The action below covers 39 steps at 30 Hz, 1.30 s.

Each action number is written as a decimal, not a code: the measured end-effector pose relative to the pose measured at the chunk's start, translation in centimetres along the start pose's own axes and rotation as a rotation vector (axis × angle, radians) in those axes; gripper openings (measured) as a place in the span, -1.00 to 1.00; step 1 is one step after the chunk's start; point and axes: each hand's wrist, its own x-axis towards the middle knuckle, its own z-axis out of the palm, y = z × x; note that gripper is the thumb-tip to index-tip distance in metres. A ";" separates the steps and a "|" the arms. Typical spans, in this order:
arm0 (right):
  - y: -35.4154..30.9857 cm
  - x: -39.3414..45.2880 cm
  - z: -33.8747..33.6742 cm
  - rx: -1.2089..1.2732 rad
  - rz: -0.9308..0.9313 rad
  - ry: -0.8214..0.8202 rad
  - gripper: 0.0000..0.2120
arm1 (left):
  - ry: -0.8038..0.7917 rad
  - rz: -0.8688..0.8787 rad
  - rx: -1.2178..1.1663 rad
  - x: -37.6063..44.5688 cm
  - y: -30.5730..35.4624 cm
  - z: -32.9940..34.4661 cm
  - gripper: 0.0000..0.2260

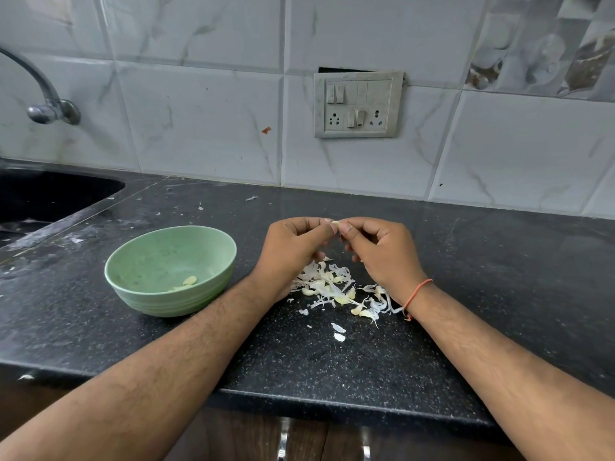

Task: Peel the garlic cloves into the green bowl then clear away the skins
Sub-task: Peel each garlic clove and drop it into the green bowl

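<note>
Both forearms reach over the worktop point(332, 367); left hand point(293, 247) and right hand point(382, 251) each pinch one garlic clove point(336, 223) above the skins point(332, 287), green bowl point(143, 287) left.

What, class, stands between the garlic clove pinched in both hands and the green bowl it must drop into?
Nothing visible does. The garlic clove is pinched between the left hand and right hand above the countertop. The green bowl sits open just left of the left hand, with bare counter between. The skins pile lies below the hands, off that path.
</note>
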 end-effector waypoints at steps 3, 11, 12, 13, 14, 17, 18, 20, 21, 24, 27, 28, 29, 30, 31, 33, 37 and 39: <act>-0.1 -0.1 0.3 0.042 0.005 0.024 -0.86 | -0.016 -0.061 -0.106 0.1 -0.1 0.1 -0.94; -0.5 -0.3 0.7 0.132 0.012 0.012 -0.87 | -0.001 -0.093 -0.134 0.0 0.1 0.2 -0.95; -0.5 -0.3 0.6 0.139 0.016 0.009 -0.86 | -0.010 -0.094 -0.134 0.0 0.1 0.3 -0.95; -0.6 -0.3 0.6 0.155 0.022 0.004 -0.86 | -0.014 -0.093 -0.131 0.0 0.1 0.2 -0.95; -0.7 -0.4 0.5 0.180 0.029 -0.004 -0.86 | -0.016 -0.093 -0.125 0.0 0.1 0.3 -0.94; -1.1 -0.4 0.4 0.297 0.081 -0.025 -0.86 | -0.022 -0.086 -0.091 0.1 0.1 0.2 -0.93; -1.2 -0.4 0.4 0.339 0.108 -0.035 -0.86 | -0.024 -0.083 -0.072 0.2 0.1 0.3 -0.92; -1.3 -0.3 0.2 0.414 0.163 -0.052 -0.85 | -0.022 -0.077 -0.036 0.2 -0.1 0.3 -0.91; -1.3 -0.2 0.1 0.445 0.186 -0.056 -0.85 | -0.020 -0.072 -0.014 0.2 -0.1 0.3 -0.89; -1.2 0.0 -0.4 0.482 0.246 -0.054 -0.86 | -0.030 -0.034 0.055 0.3 -0.1 0.2 -0.85; -1.2 0.2 -0.8 0.458 0.300 -0.059 -0.83 | 0.011 0.034 0.120 0.4 0.0 0.0 -0.78; -1.2 0.3 -0.9 0.450 0.316 -0.068 -0.81 | 0.032 0.068 0.175 0.4 0.0 -0.1 -0.79; -1.1 0.4 -1.0 0.440 0.327 -0.078 -0.81 | 0.043 0.099 0.215 0.5 -0.1 -0.3 -0.84; -1.1 0.4 -1.1 0.428 0.331 -0.089 -0.81 | 0.036 0.118 0.218 0.5 -0.1 -0.4 -0.93; -1.0 0.5 -1.1 0.413 0.332 -0.096 -0.82 | 0.026 0.140 0.216 0.5 -0.2 -0.5 -0.92; -0.9 0.6 -1.2 0.381 0.331 -0.104 -0.83 | -0.002 0.180 0.225 0.7 -0.3 -0.6 -0.81; -0.8 0.6 -1.3 0.271 0.273 -0.141 -0.86 | -0.026 0.295 0.388 0.8 -0.5 -0.6 -0.80; -0.8 0.6 -1.3 0.241 0.243 -0.149 -0.87 | 0.003 0.318 0.444 0.7 -0.5 -0.6 -0.84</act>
